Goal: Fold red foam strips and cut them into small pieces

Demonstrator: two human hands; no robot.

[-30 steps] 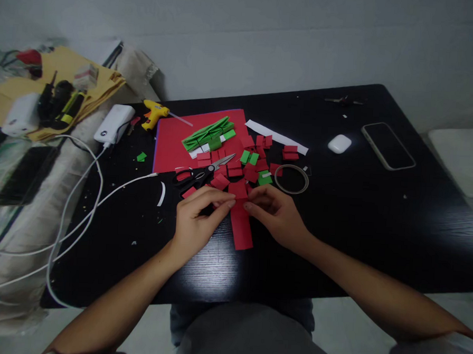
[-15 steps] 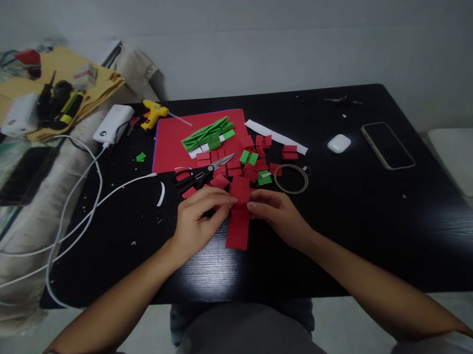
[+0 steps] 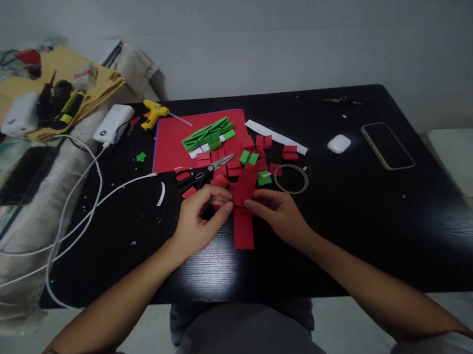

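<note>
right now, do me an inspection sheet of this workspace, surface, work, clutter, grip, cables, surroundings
surface: black table, small scraps scattered on it
work: red paper, far part slanted from near part; one piece or two, cannot tell
clutter: scissors among folded pieces; glue gun, tape roll, phone, white case
grip: left hand and right hand at the red paper's middle, one at each side
cables: white cables loop at the table's left; one plugs into the power bank
surroundings: grey wall behind; yellow paper with tools at left; other people: nothing seen
</note>
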